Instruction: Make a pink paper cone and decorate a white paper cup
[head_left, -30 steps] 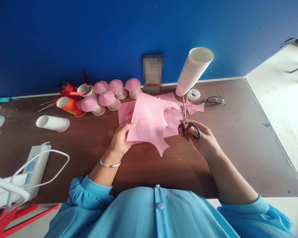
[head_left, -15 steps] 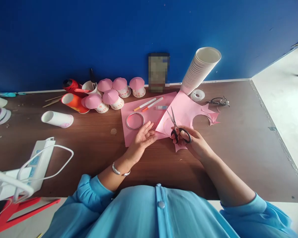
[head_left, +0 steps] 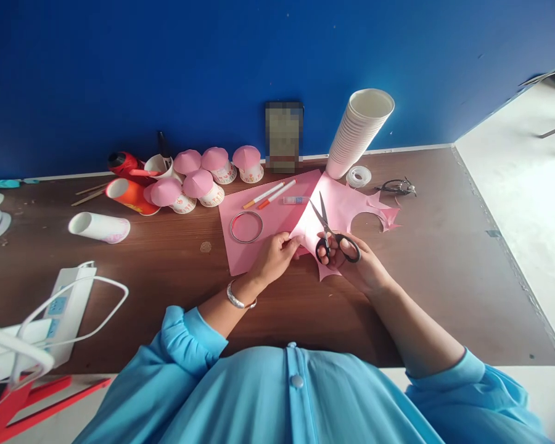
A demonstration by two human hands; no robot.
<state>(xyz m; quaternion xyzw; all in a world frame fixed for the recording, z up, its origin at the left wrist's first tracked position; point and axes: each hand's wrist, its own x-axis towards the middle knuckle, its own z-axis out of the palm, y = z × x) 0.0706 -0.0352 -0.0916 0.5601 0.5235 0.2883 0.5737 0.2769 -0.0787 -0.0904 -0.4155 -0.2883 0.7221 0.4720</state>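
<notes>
My left hand (head_left: 277, 258) pinches the near left edge of a cut sheet of pink paper (head_left: 340, 200), which bends up a little there. In my right hand (head_left: 358, 265) is a pair of scissors (head_left: 324, 225) with black handles, its blades parted and pointing away from me over the paper. A round bite is cut out of the sheet's right side. Beneath it lies a larger pink sheet (head_left: 231, 216), bearing a metal ring (head_left: 246, 227), an orange-capped marker (head_left: 277, 193), a yellow-tipped marker (head_left: 263, 195) and a small clear tube (head_left: 296, 200).
Several small cups with pink cone tops (head_left: 206, 188) stand at the back left, near a white paper cup (head_left: 99, 227) lying tilted. A tall stack of paper cups (head_left: 358, 132), a tape roll (head_left: 358, 177) and glasses (head_left: 398, 186) are at right. A power strip (head_left: 69, 314) lies left.
My left hand has closed on the pink paper's edge, where before it was open beside it. The paper's near corner now curls upward. The scissors stay in my right hand, blades still apart.
</notes>
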